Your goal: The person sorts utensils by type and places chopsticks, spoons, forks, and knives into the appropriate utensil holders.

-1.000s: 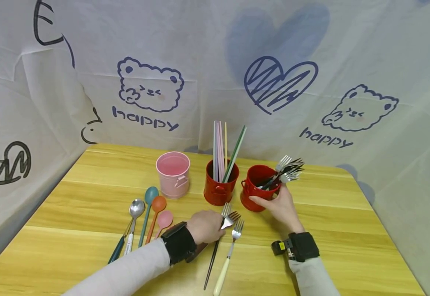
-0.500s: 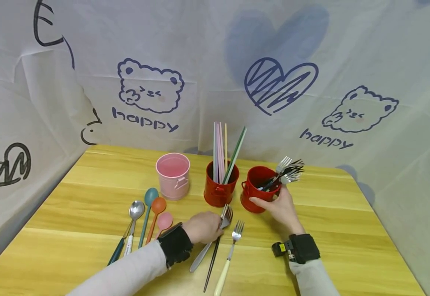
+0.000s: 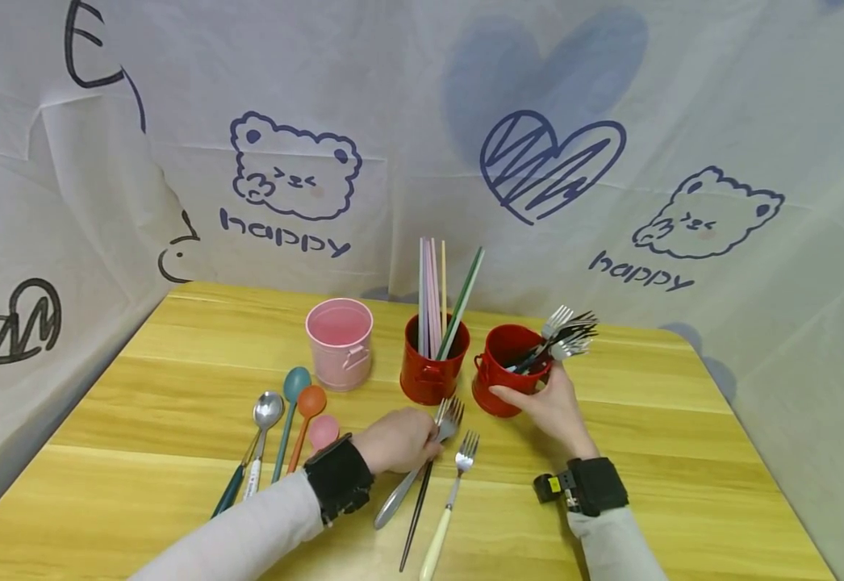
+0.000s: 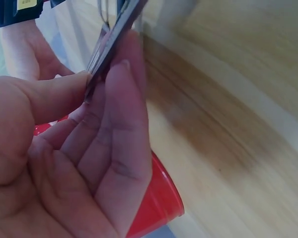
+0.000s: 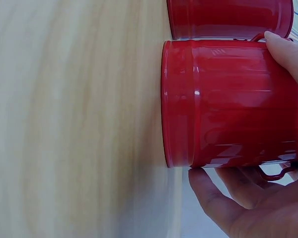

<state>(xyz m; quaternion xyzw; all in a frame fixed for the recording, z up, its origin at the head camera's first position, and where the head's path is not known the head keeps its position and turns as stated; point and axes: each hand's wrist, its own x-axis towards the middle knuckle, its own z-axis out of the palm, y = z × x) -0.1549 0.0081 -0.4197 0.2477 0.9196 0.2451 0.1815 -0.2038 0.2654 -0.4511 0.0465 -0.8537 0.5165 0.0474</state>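
Since a second ago, the silver fork (image 3: 449, 428) has swung its tines leftward and its handle end now shows below the left hand (image 3: 399, 440); the right hand (image 3: 556, 411) has stayed put. From my end, the left thumb and fingers pinch it tightly; I cannot tell whether the dark-handled fork (image 3: 416, 516) crossing it is caught too. If so, it could drag or drop.

Right fingers curl round the red cup (image 3: 490, 387), near the tabletop's (image 3: 683, 436) back edge. Its bunched forks (image 3: 569, 332) lean toward the right edge, so I judge a slackened hold could let it tip that way.
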